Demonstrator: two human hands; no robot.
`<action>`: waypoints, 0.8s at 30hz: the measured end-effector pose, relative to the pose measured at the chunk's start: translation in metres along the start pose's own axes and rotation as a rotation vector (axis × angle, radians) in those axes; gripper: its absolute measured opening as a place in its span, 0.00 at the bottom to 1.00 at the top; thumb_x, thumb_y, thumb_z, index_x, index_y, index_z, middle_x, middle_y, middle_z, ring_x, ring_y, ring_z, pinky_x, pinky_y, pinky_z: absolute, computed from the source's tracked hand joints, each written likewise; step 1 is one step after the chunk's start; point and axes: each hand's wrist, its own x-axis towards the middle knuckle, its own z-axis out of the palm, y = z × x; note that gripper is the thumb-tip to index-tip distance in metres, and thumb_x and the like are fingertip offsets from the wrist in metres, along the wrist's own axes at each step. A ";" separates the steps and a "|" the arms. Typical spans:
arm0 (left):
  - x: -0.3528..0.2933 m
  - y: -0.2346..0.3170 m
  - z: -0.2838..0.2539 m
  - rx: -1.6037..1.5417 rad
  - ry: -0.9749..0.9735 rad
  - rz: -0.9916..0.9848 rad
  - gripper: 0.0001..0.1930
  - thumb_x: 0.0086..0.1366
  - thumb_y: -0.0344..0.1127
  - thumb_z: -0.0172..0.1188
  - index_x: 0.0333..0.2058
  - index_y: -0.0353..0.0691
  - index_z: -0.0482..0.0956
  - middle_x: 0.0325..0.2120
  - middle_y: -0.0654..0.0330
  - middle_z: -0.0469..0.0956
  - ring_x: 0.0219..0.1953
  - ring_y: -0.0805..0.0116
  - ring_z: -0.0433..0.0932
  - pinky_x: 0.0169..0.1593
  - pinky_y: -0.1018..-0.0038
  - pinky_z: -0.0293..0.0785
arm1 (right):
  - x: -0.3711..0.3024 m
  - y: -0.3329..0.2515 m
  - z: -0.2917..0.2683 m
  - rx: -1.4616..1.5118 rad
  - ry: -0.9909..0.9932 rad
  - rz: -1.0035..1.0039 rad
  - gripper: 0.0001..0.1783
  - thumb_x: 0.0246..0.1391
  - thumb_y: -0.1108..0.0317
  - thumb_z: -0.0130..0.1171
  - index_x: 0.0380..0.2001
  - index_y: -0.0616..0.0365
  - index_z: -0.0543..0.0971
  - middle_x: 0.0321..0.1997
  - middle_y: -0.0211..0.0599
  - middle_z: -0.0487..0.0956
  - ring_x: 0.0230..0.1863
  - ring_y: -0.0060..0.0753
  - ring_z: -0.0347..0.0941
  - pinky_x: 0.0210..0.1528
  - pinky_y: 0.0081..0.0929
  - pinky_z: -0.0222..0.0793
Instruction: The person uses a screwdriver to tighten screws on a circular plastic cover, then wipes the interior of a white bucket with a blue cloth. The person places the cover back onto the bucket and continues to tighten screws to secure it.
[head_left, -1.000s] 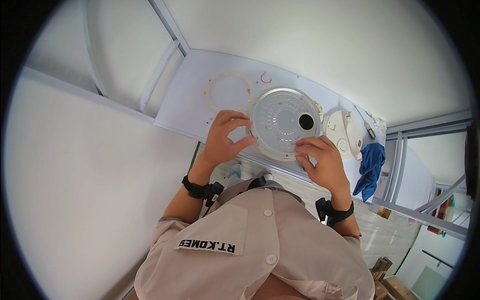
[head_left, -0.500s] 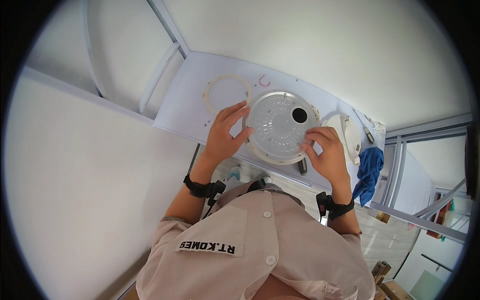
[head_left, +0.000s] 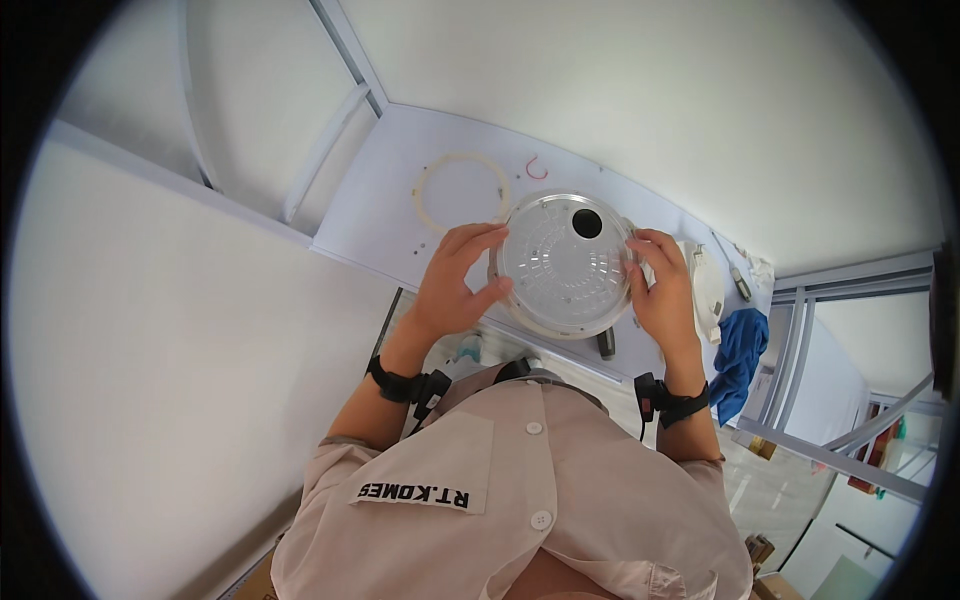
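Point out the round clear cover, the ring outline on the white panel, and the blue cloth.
Cover [head_left: 565, 268], head view, middle of its ribbed face.
Ring outline [head_left: 428, 178], head view, its left arc.
Blue cloth [head_left: 738, 358], head view, middle of the hanging fold.

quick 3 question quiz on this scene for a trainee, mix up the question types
1. True or false: both hands grip the round clear plastic cover by its rim.
2. Which lies on the white table nearest the left hand? A) a thin pale ring B) a blue cloth C) a red hook
3. Fill in: the blue cloth hangs off the table edge beside the ___ hand.

Key
1. True: the left hand holds one side, the right hand the other.
2. A: the thin pale ring; the red hook lies farther off.
3. right
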 end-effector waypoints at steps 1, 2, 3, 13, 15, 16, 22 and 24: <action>-0.001 -0.004 0.000 -0.001 0.031 0.009 0.28 0.62 0.34 0.77 0.62 0.39 0.84 0.61 0.50 0.83 0.62 0.47 0.79 0.65 0.56 0.76 | 0.002 0.002 0.000 -0.020 -0.002 0.007 0.15 0.60 0.78 0.70 0.50 0.59 0.86 0.59 0.47 0.84 0.56 0.56 0.82 0.60 0.43 0.79; 0.000 -0.006 0.001 0.013 0.056 0.008 0.25 0.63 0.32 0.76 0.60 0.39 0.85 0.57 0.51 0.84 0.58 0.48 0.80 0.63 0.57 0.77 | 0.005 0.004 0.001 -0.039 -0.007 0.016 0.14 0.61 0.78 0.70 0.51 0.59 0.86 0.58 0.48 0.85 0.57 0.57 0.82 0.60 0.44 0.79; 0.001 -0.007 0.003 0.027 0.081 0.008 0.22 0.64 0.30 0.74 0.57 0.39 0.86 0.53 0.52 0.86 0.55 0.49 0.81 0.61 0.57 0.77 | 0.007 0.005 0.001 -0.054 -0.008 0.019 0.14 0.62 0.77 0.70 0.50 0.59 0.86 0.57 0.47 0.85 0.56 0.57 0.82 0.59 0.44 0.79; -0.009 0.000 0.010 0.032 0.175 -0.098 0.15 0.59 0.28 0.80 0.46 0.41 0.91 0.41 0.60 0.90 0.46 0.56 0.84 0.52 0.62 0.80 | 0.014 -0.011 -0.007 -0.094 -0.046 0.004 0.16 0.60 0.69 0.74 0.51 0.62 0.86 0.54 0.48 0.85 0.53 0.58 0.82 0.56 0.46 0.78; -0.013 0.003 0.010 0.001 0.164 -0.135 0.16 0.57 0.29 0.82 0.45 0.41 0.91 0.40 0.60 0.90 0.46 0.57 0.84 0.52 0.62 0.81 | 0.009 -0.017 -0.010 -0.085 -0.071 0.034 0.18 0.59 0.69 0.75 0.52 0.62 0.86 0.56 0.49 0.85 0.54 0.59 0.82 0.57 0.46 0.78; -0.016 0.004 0.010 -0.015 0.158 -0.153 0.16 0.57 0.30 0.82 0.44 0.42 0.91 0.40 0.60 0.90 0.46 0.58 0.85 0.52 0.63 0.81 | 0.007 -0.020 -0.012 -0.079 -0.098 0.058 0.19 0.59 0.69 0.75 0.52 0.61 0.86 0.57 0.50 0.84 0.55 0.59 0.82 0.58 0.46 0.79; -0.026 0.005 0.011 -0.027 0.087 -0.102 0.22 0.51 0.32 0.87 0.45 0.42 0.91 0.42 0.60 0.89 0.47 0.58 0.85 0.53 0.63 0.81 | -0.001 -0.022 -0.012 -0.057 -0.172 0.028 0.24 0.55 0.68 0.77 0.56 0.57 0.86 0.64 0.47 0.82 0.61 0.58 0.81 0.62 0.46 0.79; -0.028 0.009 0.012 -0.046 0.107 -0.142 0.26 0.49 0.34 0.88 0.48 0.41 0.90 0.46 0.58 0.89 0.50 0.57 0.85 0.55 0.62 0.82 | -0.001 -0.020 -0.012 -0.062 -0.172 0.003 0.26 0.54 0.68 0.77 0.57 0.55 0.86 0.66 0.45 0.82 0.61 0.58 0.81 0.61 0.46 0.79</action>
